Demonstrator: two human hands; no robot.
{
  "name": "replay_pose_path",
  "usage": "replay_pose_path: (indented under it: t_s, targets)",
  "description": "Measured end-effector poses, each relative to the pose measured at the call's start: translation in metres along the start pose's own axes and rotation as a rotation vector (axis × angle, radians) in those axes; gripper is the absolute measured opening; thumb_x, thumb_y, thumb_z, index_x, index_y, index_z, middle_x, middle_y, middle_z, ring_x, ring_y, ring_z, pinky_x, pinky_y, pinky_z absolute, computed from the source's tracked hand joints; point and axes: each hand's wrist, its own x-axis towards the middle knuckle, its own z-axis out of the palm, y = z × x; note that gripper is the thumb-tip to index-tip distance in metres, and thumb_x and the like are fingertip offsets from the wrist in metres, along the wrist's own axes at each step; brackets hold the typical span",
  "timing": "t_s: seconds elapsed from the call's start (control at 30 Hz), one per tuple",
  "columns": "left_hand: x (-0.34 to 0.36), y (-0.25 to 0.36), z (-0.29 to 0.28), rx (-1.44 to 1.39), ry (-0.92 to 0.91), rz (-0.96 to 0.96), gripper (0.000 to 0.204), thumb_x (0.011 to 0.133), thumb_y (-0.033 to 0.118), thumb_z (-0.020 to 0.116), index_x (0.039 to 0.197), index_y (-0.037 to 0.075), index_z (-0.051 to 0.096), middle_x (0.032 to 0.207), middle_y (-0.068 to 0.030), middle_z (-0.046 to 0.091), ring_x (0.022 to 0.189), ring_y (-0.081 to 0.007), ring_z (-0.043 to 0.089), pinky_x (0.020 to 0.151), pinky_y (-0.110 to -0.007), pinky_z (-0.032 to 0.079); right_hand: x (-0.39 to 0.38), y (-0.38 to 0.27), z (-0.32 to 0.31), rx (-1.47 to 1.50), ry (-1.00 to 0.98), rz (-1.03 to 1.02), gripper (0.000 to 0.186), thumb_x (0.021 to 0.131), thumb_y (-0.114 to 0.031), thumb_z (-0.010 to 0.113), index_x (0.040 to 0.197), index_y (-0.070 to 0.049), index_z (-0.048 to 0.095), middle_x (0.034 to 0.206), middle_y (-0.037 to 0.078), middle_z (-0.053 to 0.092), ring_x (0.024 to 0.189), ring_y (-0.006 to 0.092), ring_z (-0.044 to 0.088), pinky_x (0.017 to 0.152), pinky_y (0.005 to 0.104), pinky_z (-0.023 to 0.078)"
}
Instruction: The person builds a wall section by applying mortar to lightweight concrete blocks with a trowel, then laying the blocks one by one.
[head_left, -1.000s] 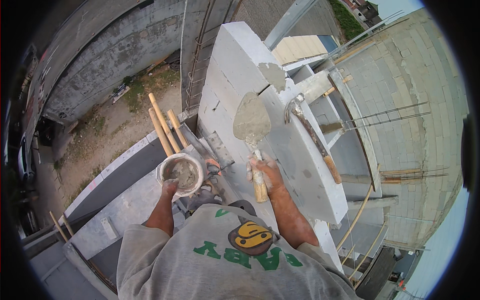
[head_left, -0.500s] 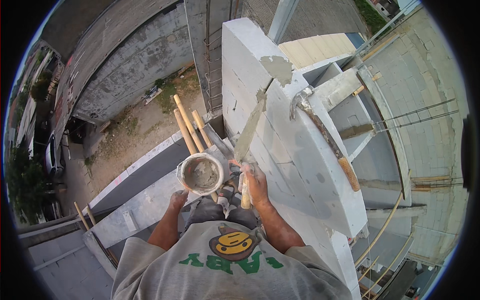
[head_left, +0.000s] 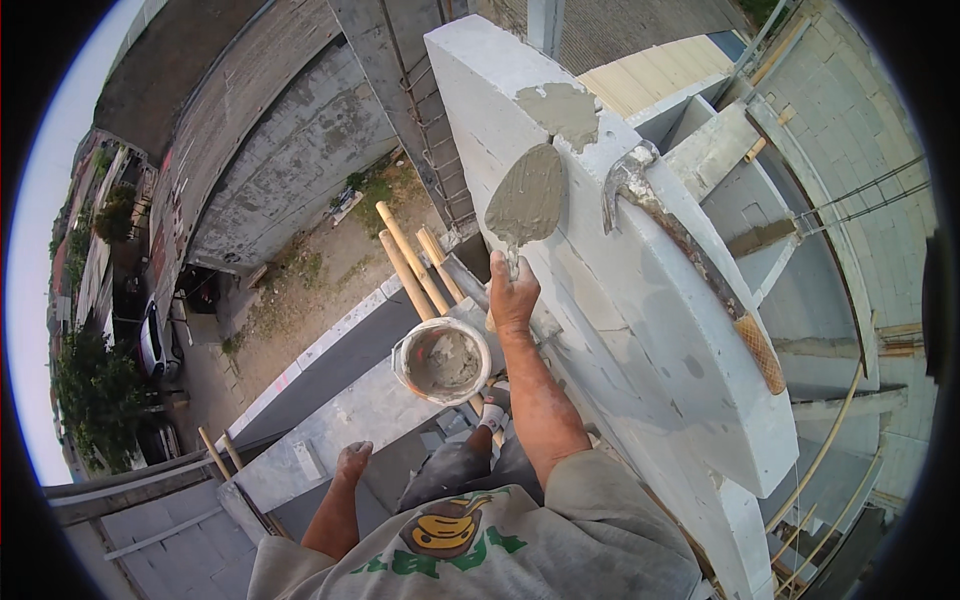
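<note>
Grey mortar (head_left: pixel 531 180) coats the trowel (head_left: pixel 524 205), handle wrapped tight in the right hand (head_left: pixel 514 297), near the block wall (head_left: pixel 625 300)'s top left edge; left hand (head_left: pixel 354 461) looks loosely curled, can't tell if it's empty.

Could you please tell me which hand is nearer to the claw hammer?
Right: the right hand, gripping the trowel, is left of the claw hammer; the left hand is farther left, past the bucket.
</note>
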Motion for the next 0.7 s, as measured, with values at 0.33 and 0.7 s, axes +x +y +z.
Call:
replay_pose_path:
  t_s: [0.33,0.7]
  targets:
    - [-0.026,0.092,0.009,0.093,-0.154,0.041,0.047,0.088,0.040,0.053,0.112,0.000,0.063,0.099,-0.0191,0.067,0.096,-0.0304,0.063,0.085,-0.037,0.046,0.071,0.052,0.053,-0.112,0.180,-0.094,0.052,0.085,-0.043,0.057,0.096,0.008,0.060,0.090,0.029,0.062,0.089,0.0461,0.059,0.077,0.0452,0.046]
    - [-0.008,0.123,0.008,0.109,-0.152,0.081,0.048,0.088,0.040,0.051,0.111,-0.001,0.062,0.107,-0.0235,0.063,0.108,-0.0355,0.058,0.092,-0.038,0.043,0.064,0.106,0.077,-0.111,0.197,-0.141,0.042,0.085,-0.033,0.059,0.095,0.008,0.061,0.079,0.016,0.064,0.063,0.0224,0.059,0.062,0.0362,0.047]
